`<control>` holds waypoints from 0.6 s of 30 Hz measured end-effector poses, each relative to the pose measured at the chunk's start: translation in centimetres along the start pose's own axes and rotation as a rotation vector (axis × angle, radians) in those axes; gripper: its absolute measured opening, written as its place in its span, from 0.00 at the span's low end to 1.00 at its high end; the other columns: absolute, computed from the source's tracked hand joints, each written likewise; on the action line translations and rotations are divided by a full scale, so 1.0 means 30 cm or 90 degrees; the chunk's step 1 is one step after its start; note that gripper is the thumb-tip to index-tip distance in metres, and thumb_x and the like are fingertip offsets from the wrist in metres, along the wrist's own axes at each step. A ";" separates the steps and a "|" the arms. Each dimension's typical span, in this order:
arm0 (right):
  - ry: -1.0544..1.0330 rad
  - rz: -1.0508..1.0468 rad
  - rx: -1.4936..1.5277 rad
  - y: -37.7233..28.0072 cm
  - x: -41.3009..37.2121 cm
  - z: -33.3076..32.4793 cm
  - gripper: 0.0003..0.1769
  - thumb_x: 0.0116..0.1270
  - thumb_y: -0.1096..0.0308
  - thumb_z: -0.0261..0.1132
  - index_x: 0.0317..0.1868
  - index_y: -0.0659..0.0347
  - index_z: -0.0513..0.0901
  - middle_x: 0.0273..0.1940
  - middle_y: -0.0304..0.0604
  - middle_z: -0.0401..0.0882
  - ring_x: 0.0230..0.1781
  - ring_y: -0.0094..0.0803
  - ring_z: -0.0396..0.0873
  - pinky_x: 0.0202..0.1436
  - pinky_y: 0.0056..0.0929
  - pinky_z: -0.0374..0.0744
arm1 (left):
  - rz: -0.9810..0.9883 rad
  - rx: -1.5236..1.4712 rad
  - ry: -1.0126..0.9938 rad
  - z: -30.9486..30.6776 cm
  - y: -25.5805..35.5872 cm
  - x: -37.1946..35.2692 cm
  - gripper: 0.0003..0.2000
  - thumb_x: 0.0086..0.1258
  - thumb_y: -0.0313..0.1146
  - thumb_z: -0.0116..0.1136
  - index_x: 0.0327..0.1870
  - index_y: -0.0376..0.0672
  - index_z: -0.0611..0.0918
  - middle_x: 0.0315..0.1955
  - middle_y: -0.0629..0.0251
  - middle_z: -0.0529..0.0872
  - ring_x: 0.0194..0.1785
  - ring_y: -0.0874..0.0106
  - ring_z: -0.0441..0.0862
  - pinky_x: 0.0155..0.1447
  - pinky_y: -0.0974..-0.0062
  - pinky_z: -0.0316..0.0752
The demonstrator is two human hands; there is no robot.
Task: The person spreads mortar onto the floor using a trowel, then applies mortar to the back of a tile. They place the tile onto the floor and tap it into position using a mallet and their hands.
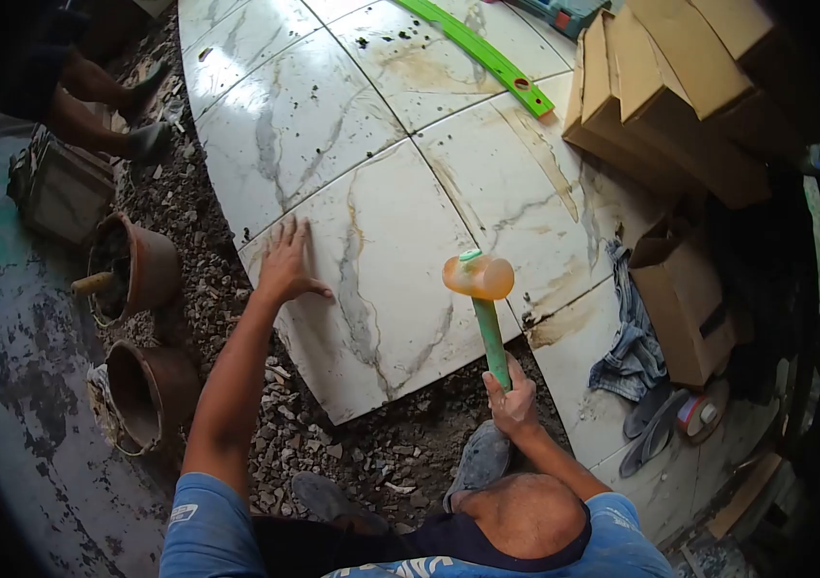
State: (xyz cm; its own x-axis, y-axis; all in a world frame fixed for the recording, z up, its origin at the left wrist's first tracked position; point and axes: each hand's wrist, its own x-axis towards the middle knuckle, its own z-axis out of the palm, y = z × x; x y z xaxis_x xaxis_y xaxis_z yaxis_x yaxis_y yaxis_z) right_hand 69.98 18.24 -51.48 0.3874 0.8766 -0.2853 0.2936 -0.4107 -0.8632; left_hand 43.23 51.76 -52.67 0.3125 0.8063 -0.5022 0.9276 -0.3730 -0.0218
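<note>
My left hand (289,262) lies with fingers spread on the left part of a large marbled tile (381,279). In my right hand (513,393) is the green handle of a mallet (478,277). Its orange, translucent head is over the tile's right edge; whether it touches the surface I cannot tell. The tile's near edge borders dark gravel (333,453), and other marbled tiles (304,116) lie beyond it and to its right.
A green level (487,60) lies on the far tiles. Cardboard boxes (685,299), a cloth (630,337) and sandals (654,433) are at right. Two buckets (155,270) (174,385) stand at left. Another person's legs (92,120) are at upper left.
</note>
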 end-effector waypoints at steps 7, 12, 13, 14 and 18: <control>-0.106 0.096 0.226 0.040 -0.053 0.028 0.28 0.70 0.54 0.61 0.60 0.68 0.70 0.22 0.41 0.76 0.19 0.23 0.78 0.23 0.25 0.75 | 0.039 -0.074 0.074 -0.007 0.034 0.069 0.74 0.18 0.57 0.81 0.77 0.48 0.50 0.76 0.52 0.47 0.79 0.52 0.44 0.77 0.51 0.45; -0.089 0.058 0.000 0.007 0.043 0.095 0.23 0.70 0.56 0.62 0.54 0.68 0.75 0.28 0.62 0.76 0.34 0.65 0.76 0.33 0.42 0.77 | 0.028 -0.037 0.051 -0.029 0.044 0.074 0.73 0.20 0.60 0.80 0.77 0.45 0.50 0.76 0.51 0.48 0.78 0.52 0.46 0.76 0.51 0.48; -0.088 0.055 -0.018 -0.008 0.053 0.084 0.23 0.70 0.56 0.62 0.53 0.68 0.75 0.28 0.61 0.78 0.32 0.62 0.79 0.32 0.41 0.77 | 0.031 -0.035 0.067 -0.013 0.036 0.078 0.74 0.21 0.61 0.80 0.77 0.44 0.50 0.76 0.51 0.48 0.78 0.51 0.47 0.76 0.51 0.49; -0.034 -0.030 -0.023 -0.001 0.038 0.074 0.21 0.69 0.57 0.63 0.52 0.67 0.75 0.28 0.60 0.78 0.30 0.60 0.79 0.30 0.41 0.77 | 0.038 -0.029 0.070 -0.007 0.035 0.078 0.74 0.21 0.62 0.79 0.76 0.42 0.50 0.76 0.50 0.48 0.78 0.51 0.47 0.76 0.51 0.49; -0.022 -0.334 -0.105 0.074 -0.021 -0.059 0.23 0.65 0.62 0.67 0.54 0.61 0.68 0.35 0.50 0.81 0.27 0.53 0.81 0.27 0.40 0.78 | 0.038 0.015 0.065 -0.008 0.050 0.072 0.72 0.26 0.61 0.79 0.77 0.42 0.49 0.76 0.50 0.48 0.77 0.50 0.49 0.76 0.50 0.48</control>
State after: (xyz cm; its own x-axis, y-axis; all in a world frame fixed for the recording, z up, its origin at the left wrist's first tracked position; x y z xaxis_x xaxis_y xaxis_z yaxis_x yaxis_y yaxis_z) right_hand 71.93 16.33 -52.49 0.1243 0.9810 0.1491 0.5734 0.0516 -0.8176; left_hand 45.35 53.06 -53.57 0.3876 0.8246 -0.4120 0.9019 -0.4316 -0.0155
